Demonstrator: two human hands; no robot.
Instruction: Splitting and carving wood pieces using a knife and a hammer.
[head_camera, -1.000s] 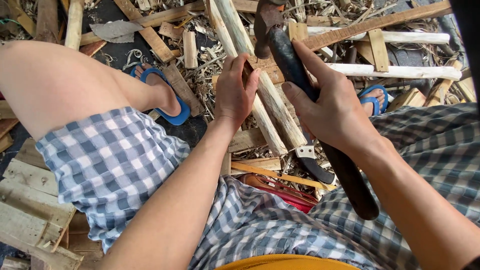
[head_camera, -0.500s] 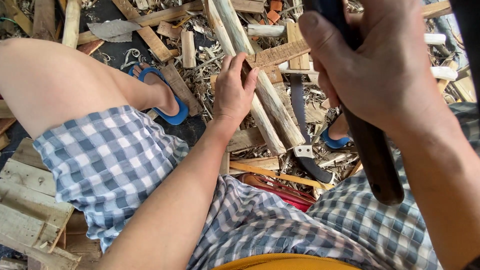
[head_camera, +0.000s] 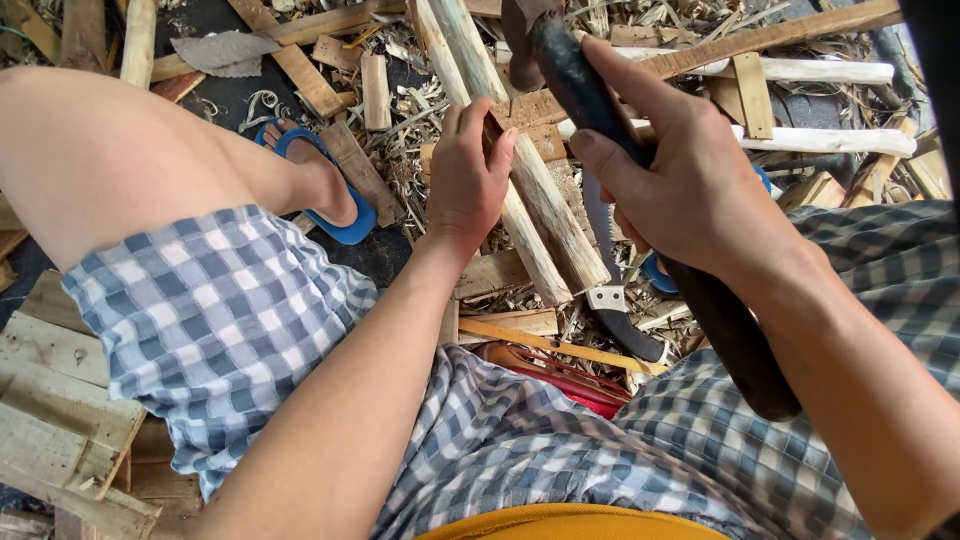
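Observation:
My left hand (head_camera: 468, 180) grips a pale peeled wooden pole (head_camera: 540, 215) that slants from the upper middle down toward my lap. My right hand (head_camera: 690, 190) is closed around the dark handle of a hatchet (head_camera: 720, 320), held above and to the right of the pole; its metal head (head_camera: 520, 35) is partly cut off at the top edge. A knife with a black handle (head_camera: 615, 300) lies on the ground beside the pole's lower end.
Wood scraps, planks and shavings (head_camera: 400, 110) litter the ground. My left foot wears a blue sandal (head_camera: 335, 215). More peeled poles (head_camera: 820, 72) lie at the upper right. A weathered pallet (head_camera: 50, 400) sits at the lower left. A red thing (head_camera: 560, 375) lies under my legs.
My right hand had lifted the hatchet up toward the camera and has now brought it back down toward the pole. My left hand has stayed on the pole.

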